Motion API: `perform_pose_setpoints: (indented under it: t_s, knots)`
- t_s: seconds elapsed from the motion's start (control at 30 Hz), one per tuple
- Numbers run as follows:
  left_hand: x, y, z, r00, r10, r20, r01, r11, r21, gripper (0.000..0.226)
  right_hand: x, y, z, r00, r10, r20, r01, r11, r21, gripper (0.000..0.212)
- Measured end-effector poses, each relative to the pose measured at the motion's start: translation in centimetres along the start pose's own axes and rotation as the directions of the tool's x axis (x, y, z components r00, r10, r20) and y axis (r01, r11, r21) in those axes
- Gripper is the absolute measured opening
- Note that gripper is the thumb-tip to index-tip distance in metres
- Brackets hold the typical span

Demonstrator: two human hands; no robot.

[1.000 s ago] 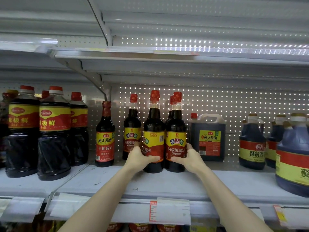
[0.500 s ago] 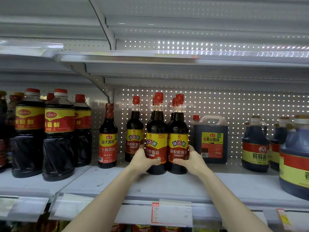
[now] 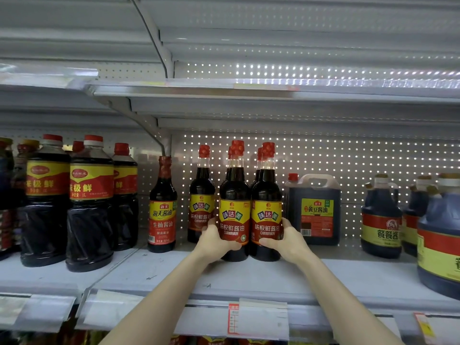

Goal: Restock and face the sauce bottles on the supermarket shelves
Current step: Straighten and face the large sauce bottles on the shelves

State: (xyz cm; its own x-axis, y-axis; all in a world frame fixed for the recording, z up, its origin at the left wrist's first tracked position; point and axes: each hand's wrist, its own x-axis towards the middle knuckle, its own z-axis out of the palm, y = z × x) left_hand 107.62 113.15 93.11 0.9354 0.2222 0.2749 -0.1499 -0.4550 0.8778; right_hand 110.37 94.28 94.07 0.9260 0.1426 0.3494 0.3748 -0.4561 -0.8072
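- Head view, left side: left hand [image 3: 214,241] curls round the left front sauce bottle [image 3: 234,192], which stands upright mid-shelf [image 3: 249,277].
- Right hand [image 3: 286,239] wraps the right front sauce bottle [image 3: 266,192], which touches the first.
- Risk: both grips sit low, so sliding these tall bottles could tip them.

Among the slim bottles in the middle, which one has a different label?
The leftmost slim bottle, standing alone: a red wrap runs down its whole neck, and its label lacks the three coloured squares.

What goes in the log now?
left hand: grips left soy sauce bottle | right hand: grips right soy sauce bottle | both: upright on shelf
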Motion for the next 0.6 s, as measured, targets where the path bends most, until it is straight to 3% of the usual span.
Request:
perform_pose_setpoints:
  t_s: [0.13, 0.23, 0.37, 0.6]
  knots:
    - [-0.12, 0.3, -0.18, 1.0, 0.009, 0.0, -0.009, 0.999, -0.043, 0.075, -0.03, -0.02, -0.07, 1.0, -0.004, 0.009, 0.004, 1.0, 0.003, 0.074]
    - [-0.31, 0.44, -0.01, 0.997, 0.026, -0.076, -0.022, 0.998, 0.055, 0.07, 0.03, 0.07, -0.06, 1.0, -0.006, 0.009, 0.006, 1.0, 0.004, 0.074]
    - [-0.37, 0.49, 0.03, 0.988, 0.032, -0.15, 0.002, 0.975, 0.223, 0.081, 0.21, 0.23, 0.0, 1.0, 0.0, 0.005, 0.0, 1.0, -0.007, 0.076]
    - [-0.19, 0.03, -0.21, 0.997, 0.036, -0.069, -0.025, 0.989, 0.148, 0.084, 0.35, 0.44, -0.02, 1.0, 0.025, -0.009, -0.025, 1.0, -0.017, 0.08]
